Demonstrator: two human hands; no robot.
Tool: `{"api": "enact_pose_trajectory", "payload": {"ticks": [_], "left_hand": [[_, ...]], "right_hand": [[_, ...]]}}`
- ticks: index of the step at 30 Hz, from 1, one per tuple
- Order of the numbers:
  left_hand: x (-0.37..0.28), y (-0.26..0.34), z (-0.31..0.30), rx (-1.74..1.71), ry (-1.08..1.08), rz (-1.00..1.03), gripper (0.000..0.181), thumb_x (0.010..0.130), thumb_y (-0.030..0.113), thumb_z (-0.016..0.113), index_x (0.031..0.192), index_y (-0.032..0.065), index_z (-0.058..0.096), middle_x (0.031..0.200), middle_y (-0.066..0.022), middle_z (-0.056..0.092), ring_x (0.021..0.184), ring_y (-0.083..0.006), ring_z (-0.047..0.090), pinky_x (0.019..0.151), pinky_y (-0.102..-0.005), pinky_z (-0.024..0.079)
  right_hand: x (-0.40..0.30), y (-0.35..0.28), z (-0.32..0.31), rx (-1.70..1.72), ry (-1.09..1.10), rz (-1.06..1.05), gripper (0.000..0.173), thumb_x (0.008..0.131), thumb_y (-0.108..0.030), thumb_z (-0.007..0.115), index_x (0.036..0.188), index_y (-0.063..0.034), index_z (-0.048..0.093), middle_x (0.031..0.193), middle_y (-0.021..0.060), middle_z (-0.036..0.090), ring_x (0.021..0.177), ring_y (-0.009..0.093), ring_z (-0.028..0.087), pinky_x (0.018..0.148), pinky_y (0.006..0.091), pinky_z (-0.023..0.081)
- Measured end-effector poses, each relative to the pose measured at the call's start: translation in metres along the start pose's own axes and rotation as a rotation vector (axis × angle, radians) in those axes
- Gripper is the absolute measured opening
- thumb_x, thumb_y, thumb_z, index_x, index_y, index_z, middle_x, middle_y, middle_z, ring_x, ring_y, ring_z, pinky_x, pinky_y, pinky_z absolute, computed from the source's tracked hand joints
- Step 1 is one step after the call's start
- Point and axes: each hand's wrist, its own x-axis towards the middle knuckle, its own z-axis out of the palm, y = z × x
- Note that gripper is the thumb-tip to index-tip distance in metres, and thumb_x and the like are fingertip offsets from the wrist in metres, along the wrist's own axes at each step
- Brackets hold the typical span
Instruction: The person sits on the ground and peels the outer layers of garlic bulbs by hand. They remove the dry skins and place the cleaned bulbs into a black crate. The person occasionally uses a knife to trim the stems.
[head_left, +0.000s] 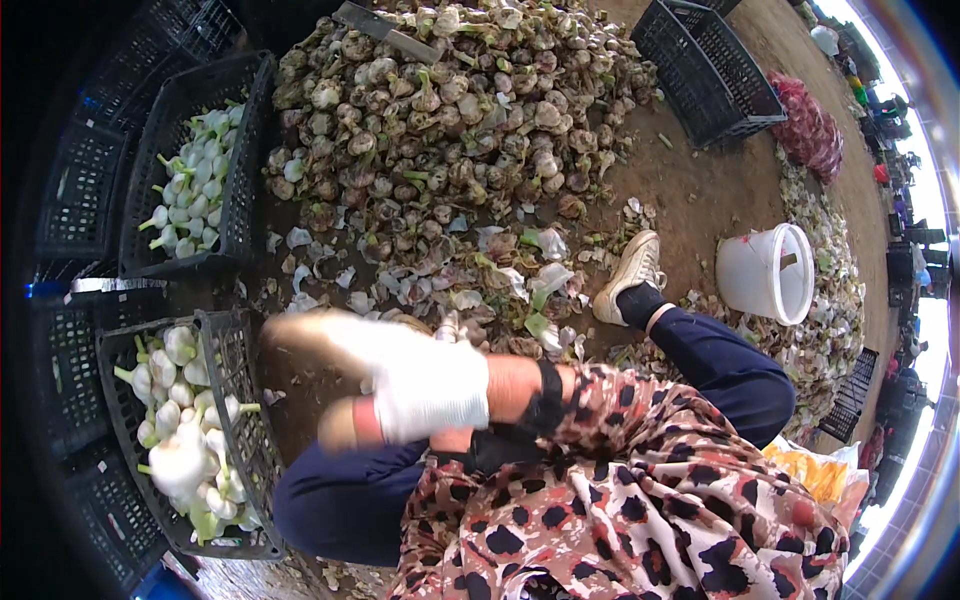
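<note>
My right hand (405, 375), in a white knit glove with soiled fingertips, stretches left across my lap and is blurred by motion. Its fingers are spread with nothing between them. Left of it, a blurred white garlic bulb (178, 461) appears in mid-air above a black plastic crate (234, 390) of trimmed garlic bulbs (180, 346). My left forearm (452, 439) passes beneath the right wrist; that hand is mostly hidden, so its hold cannot be told. Beyond both hands lie loose garlic skins (551, 281) and a large heap of untrimmed garlic (450, 112).
A cleaver-like blade (386, 31) lies on the heap. Another crate (259, 135) of peeled garlic stands far left, near stacked crates (82, 187). To the right are a white bucket (754, 274), black crates (705, 71) and a red mesh sack (806, 127). My shoe (634, 274) rests beside the skins.
</note>
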Motion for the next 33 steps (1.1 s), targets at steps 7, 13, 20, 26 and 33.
{"api": "enact_pose_trajectory", "payload": {"ticks": [7, 13, 20, 26, 33], "left_hand": [[0.001, 0.006, 0.017, 0.268, -0.177, -0.091, 0.020, 0.097, 0.026, 0.066, 0.099, 0.0063, 0.068, 0.089, -0.0045, 0.068, 0.077, -0.0161, 0.068, 0.065, -0.0309, 0.057], [-0.006, 0.026, 0.046, 0.398, -0.120, 0.030, 0.018, 0.097, 0.014, 0.065, 0.112, 0.0023, 0.066, 0.098, -0.0047, 0.070, 0.080, -0.0136, 0.067, 0.066, -0.0274, 0.056], [-0.010, 0.031, 0.053, 0.411, -0.251, 0.339, 0.090, 0.085, -0.005, 0.072, 0.158, 0.0058, 0.022, 0.134, -0.0111, 0.053, 0.115, -0.0208, 0.056, 0.096, -0.0330, 0.051], [-0.063, 0.044, 0.075, 0.226, -0.554, 0.234, 0.087, 0.079, -0.009, 0.073, 0.153, 0.0048, 0.030, 0.138, -0.0101, 0.052, 0.122, -0.0196, 0.054, 0.105, -0.0343, 0.046], [-0.104, 0.042, 0.074, 0.838, -0.563, 0.957, 0.086, 0.072, 0.005, 0.088, 0.144, 0.0050, 0.041, 0.133, -0.0113, 0.054, 0.118, -0.0241, 0.058, 0.103, -0.0357, 0.048]], "right_hand": [[-0.012, 0.183, -0.163, -0.890, 0.554, 0.785, 0.056, 0.089, -0.026, 0.063, 0.137, 0.0000, 0.050, 0.130, 0.0288, 0.058, 0.118, 0.043, 0.058, 0.100, 0.0443, 0.048], [0.000, 0.244, -0.210, -0.869, 0.525, 0.975, 0.041, 0.089, -0.024, 0.062, 0.123, -0.0006, 0.060, 0.112, 0.0253, 0.068, 0.108, 0.042, 0.064, 0.093, 0.0454, 0.051], [-0.069, 0.168, -0.178, -0.791, 0.379, 0.600, 0.036, 0.088, -0.017, 0.062, 0.122, -0.0062, 0.065, 0.113, 0.0196, 0.069, 0.107, 0.038, 0.064, 0.093, 0.0398, 0.050], [-0.130, 0.023, -0.111, 0.043, 0.503, 0.640, 0.036, 0.093, -0.022, 0.066, 0.123, -0.0025, 0.065, 0.102, 0.0074, 0.070, 0.091, 0.013, 0.063, 0.081, 0.0301, 0.051], [-0.168, -0.006, -0.053, 0.268, 0.704, 0.330, 0.062, 0.092, -0.043, 0.070, 0.133, 0.0012, 0.058, 0.121, 0.0054, 0.066, 0.109, 0.013, 0.060, 0.097, 0.0288, 0.046]]}}
